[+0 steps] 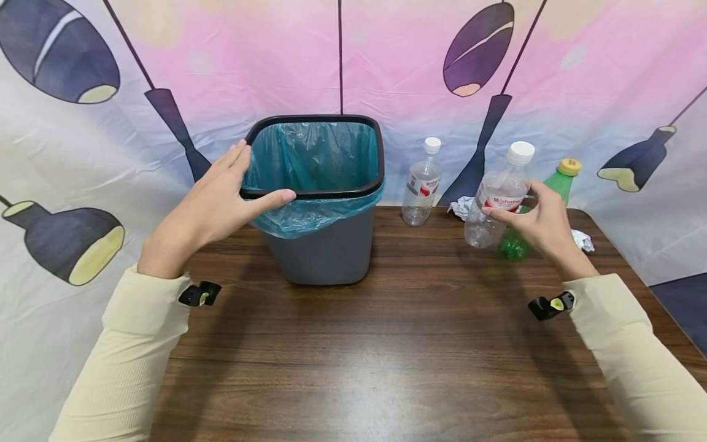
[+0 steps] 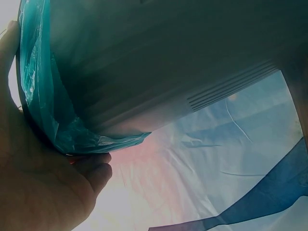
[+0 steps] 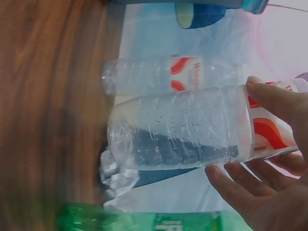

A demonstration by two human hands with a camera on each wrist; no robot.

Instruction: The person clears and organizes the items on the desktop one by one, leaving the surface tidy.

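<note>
- Right of the bin [image 1: 326, 252], a white-capped clear bottle [image 1: 499, 189] is gripped between the thumb and fingers of the right hand [image 1: 544, 221].
- At the bin's left front corner, the black rim [image 1: 381, 153] is touched by the left hand [image 1: 204, 209], spread wide.
- Nearer the bin, a second clear bottle [image 1: 421, 190] is stood upright on the tabletop [image 1: 386, 331].
- Farther right of it, a green bottle [image 1: 559, 183] is partly hidden.

Both our arms stretch forward, wide apart. Our left forearm [image 1: 121, 356] slants inward from lower left, right forearm [image 1: 635, 356] from lower right. Our left hand [image 1: 212, 199]: fingers extended close together, thumb spread away. Our right hand [image 1: 547, 224]: fingers and thumb curled in grip, thumb pointing left.
</note>
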